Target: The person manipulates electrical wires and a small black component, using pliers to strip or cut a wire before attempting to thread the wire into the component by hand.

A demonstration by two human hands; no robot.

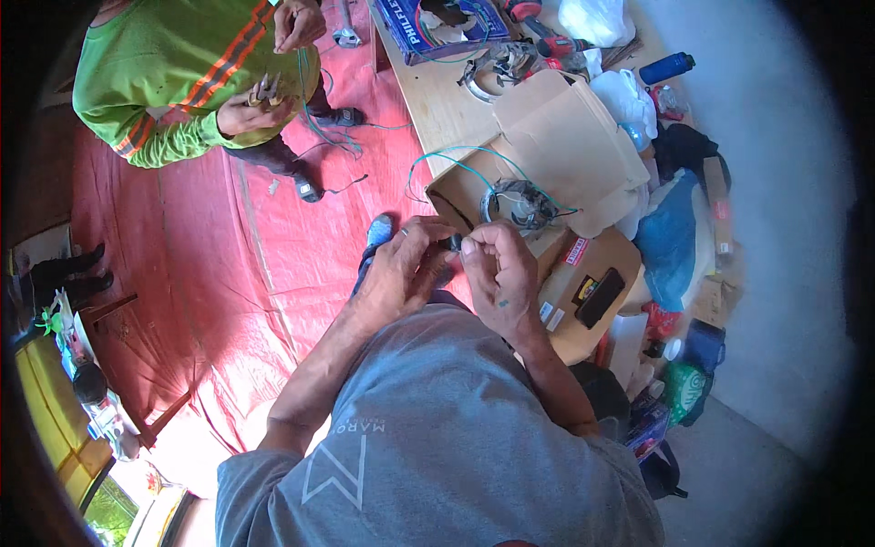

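My left hand (401, 273) and my right hand (501, 269) meet in front of my body. Their fingertips are closed around a small black piece (452, 242), most of it hidden by the fingers; its kind is unclear. Just beyond the right hand, an open cardboard box (556, 137) holds a round fixture (519, 202) with a metal rim and a dark, wiry middle. Green wires (460, 162) loop out of it over the box edge. Close to my right forearm is a brown carton (570, 319) with a dark phone (602, 296) on it.
A wooden table (424, 91) bears another ring-shaped fixture (492, 73), a blue carton (437, 32), a red drill (556, 46) and a blue bottle (667, 68). Bags and boxes crowd the right. Across the red floor sheet (310, 237), a person in green (191, 82) handles green wires.
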